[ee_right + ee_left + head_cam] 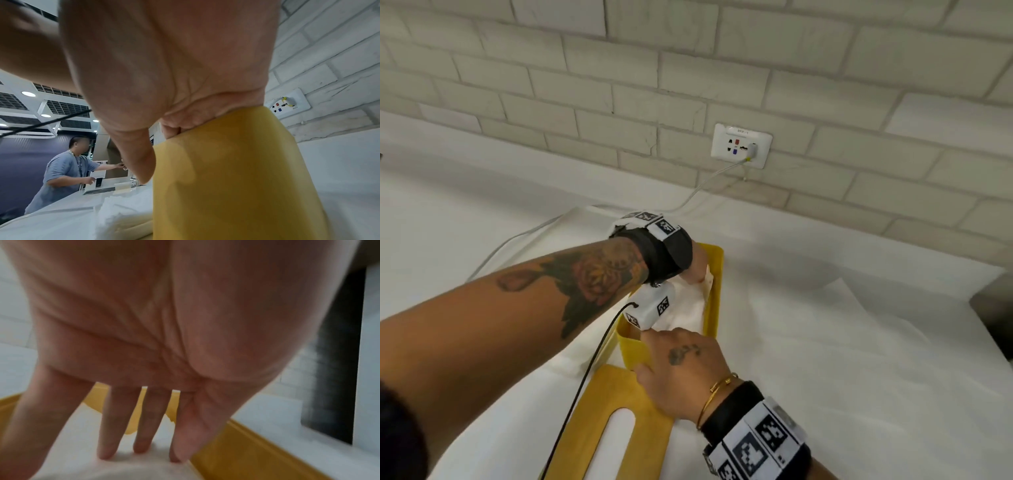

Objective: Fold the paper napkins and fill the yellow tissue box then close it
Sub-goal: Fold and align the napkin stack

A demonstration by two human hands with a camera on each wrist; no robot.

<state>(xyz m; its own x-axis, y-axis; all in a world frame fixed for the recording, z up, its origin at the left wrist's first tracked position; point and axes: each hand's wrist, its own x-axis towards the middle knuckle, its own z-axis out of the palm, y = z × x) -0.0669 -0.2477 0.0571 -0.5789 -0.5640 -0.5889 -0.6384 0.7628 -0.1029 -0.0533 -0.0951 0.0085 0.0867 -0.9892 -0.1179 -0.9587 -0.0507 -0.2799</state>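
The yellow tissue box (714,291) stands open on the white counter, with white napkins (688,311) inside. My left hand (697,267) reaches into its far end. In the left wrist view its straight fingers (141,447) press down on the napkins (82,443) between the yellow walls (236,451). My right hand (681,363) grips the near end wall of the box (226,178), fingers hooked over the rim and thumb (139,154) outside. The yellow lid (613,411), with a long slot, lies flat in front of the box.
More white napkins (575,359) lie left of the box, and a flat white sheet (842,342) lies to its right. A wall socket (741,145) feeds a white cable (517,240) across the counter. A dark object (996,308) sits at the right edge. A person in a blue shirt (65,170) stands farther off.
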